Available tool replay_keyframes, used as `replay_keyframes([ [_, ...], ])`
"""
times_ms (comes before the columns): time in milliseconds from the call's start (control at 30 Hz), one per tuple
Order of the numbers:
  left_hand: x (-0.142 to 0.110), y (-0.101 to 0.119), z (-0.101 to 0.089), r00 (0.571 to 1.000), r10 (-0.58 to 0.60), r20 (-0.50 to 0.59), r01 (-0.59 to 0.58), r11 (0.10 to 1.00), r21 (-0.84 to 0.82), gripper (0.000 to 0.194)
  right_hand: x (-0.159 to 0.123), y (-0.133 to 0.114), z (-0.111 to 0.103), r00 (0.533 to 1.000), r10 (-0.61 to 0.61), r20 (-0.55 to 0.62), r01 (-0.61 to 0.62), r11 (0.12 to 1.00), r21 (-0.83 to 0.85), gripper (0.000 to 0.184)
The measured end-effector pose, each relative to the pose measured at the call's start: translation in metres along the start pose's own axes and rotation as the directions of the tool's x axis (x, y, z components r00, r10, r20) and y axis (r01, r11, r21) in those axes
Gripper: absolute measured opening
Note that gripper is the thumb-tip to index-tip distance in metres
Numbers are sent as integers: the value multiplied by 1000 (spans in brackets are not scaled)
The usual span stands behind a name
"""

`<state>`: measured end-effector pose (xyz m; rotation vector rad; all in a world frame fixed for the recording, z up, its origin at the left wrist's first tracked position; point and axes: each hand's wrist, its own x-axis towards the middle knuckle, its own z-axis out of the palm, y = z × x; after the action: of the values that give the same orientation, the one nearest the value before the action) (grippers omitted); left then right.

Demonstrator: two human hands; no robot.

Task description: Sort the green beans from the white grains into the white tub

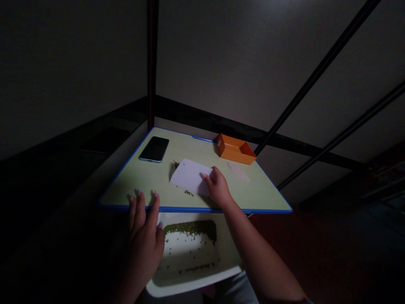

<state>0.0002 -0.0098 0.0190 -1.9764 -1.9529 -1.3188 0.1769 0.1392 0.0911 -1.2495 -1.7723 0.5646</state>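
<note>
The right hand (218,188) pinches 1 pale card (189,175), beyond the spread, empty left hand (146,230).

We seem to be in a dim room, probably in a home: around us stand plain wall panels (215,63) with dark strips (152,50) between them, a reddish floor (303,245), and a small blue-edged bench (262,196) carrying a phone (154,149).

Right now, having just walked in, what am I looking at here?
A person's right hand holds a white card over the tabletop, with small green grains beside it. The left hand is spread at the near edge. Below, a white basin holds more green grains. An orange box and a phone lie farther back.
</note>
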Motion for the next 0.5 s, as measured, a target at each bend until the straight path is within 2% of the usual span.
replay_keyframes([
  [267, 1, -7, -1, 1000, -9, 0, 9, 1000, -20, 85, -2, 6, -12, 996, 17, 91, -17, 1000, 0, 26],
  [433, 1, -6, -1, 1000, -8, 13, 8, 1000, -8, 81, -4, 9, -22, 975, 55, 215, -58, 998, 7, 27],
  [500, 2, -5, -2, 999, -31, 32, 31, 999, -17, 78, -5, 10, -24, 970, 72, 231, -73, 997, -2, 27],
])
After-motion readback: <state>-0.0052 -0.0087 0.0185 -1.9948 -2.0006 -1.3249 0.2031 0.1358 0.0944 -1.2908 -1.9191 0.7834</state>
